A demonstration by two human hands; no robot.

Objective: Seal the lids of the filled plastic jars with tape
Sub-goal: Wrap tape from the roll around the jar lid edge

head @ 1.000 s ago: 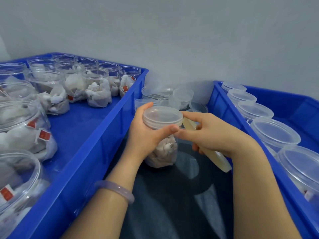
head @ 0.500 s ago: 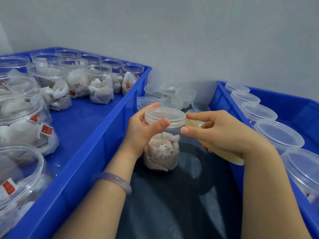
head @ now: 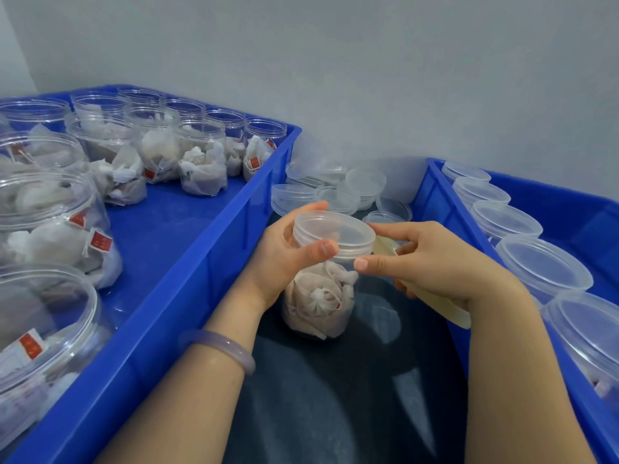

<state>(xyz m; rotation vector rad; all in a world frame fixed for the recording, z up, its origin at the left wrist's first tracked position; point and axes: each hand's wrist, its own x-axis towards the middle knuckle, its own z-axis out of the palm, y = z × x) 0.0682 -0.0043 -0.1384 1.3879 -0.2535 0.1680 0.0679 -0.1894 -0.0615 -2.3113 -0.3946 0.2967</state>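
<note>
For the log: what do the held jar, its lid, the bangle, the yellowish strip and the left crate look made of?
The jar: clear glossy plastic; cloth pouches show through. Its lid: translucent, slightly frosted plastic, ribbed skirt. The bangle: smooth pale lilac, semi-translucent, possibly jade or glass. The yellowish strip: dull, flat; perhaps tape, unclear. The left crate: opaque blue moulded plastic, soft sheen.

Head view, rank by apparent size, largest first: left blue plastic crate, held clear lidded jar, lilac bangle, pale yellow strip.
1. Left blue plastic crate, by far.
2. Clear lidded plastic jar.
3. Lilac bangle and pale yellow strip: unranked, since the right hand hides much of the strip.
</note>
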